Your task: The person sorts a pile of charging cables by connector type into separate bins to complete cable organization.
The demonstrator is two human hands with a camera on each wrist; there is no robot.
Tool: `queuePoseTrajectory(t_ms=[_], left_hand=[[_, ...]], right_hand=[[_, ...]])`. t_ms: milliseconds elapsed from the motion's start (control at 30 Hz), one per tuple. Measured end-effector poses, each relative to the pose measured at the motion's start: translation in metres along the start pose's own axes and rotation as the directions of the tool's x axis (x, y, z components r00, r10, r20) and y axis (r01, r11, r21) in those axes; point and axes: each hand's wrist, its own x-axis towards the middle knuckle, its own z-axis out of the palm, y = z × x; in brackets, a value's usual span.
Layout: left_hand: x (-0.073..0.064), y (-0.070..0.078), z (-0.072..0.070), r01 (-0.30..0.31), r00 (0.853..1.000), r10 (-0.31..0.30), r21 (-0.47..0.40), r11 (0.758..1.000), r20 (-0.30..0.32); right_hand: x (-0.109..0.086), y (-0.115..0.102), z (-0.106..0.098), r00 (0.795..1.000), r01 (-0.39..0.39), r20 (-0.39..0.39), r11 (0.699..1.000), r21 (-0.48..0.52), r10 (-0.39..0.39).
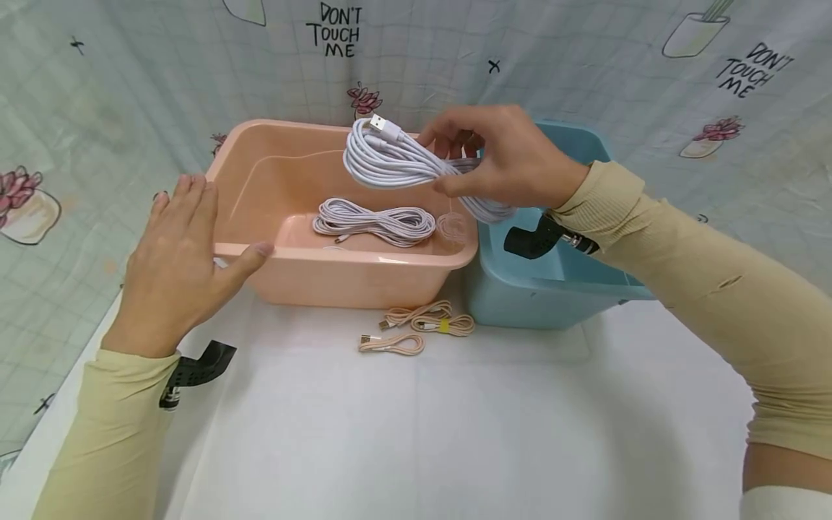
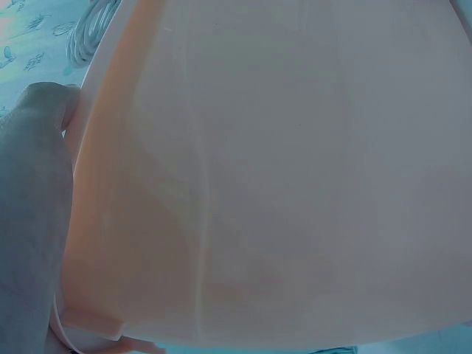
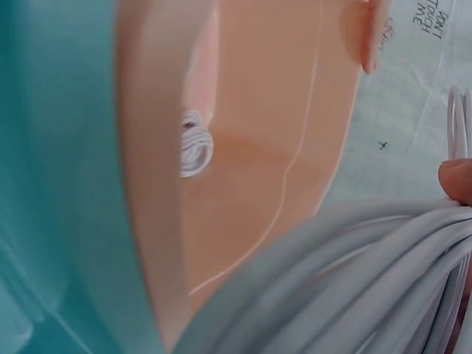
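Observation:
My right hand (image 1: 513,155) grips a coiled white USB cable (image 1: 393,159) above the peach plastic bin (image 1: 351,278), its metal plug pointing up at the left end. The coil's loops (image 3: 354,273) fill the lower part of the right wrist view, with a fingertip (image 3: 457,181) on them. Inside the bin lies a second coiled white cable (image 1: 373,222). At the bin's left front corner rests my left hand (image 1: 175,263), fingers straight and thumb along the front rim. The left wrist view shows mostly the bin's outer wall (image 2: 280,184).
A blue plastic bin (image 1: 533,307) stands against the peach bin's right side. In front of them, on the white table (image 1: 416,433), lie three short beige cables (image 1: 406,345), one with a yellow tie. A printed curtain (image 1: 422,43) hangs behind.

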Motion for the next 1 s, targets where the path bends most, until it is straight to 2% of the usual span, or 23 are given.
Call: queuePoseTrajectory(t_ms=[433, 567, 1000], left_hand=[[0.000, 0.001, 0.000, -0.003, 1.000, 0.003, 0.009, 1.000, -0.005], [0.000, 0.001, 0.000, -0.013, 1.000, 0.013, 0.006, 1.000, -0.015], [0.000, 0.001, 0.001, -0.003, 1.000, 0.003, -0.002, 1.000, -0.009]], right_hand=[[0.030, 0.007, 0.005, 0.999, -0.020, -0.028, 1.000, 0.009, 0.020], [0.039, 0.010, 0.007, 0.998, -0.050, -0.032, 0.999, -0.010, 0.049], [0.070, 0.014, 0.020, 0.997, -0.076, -0.007, 0.997, -0.017, 0.076]])
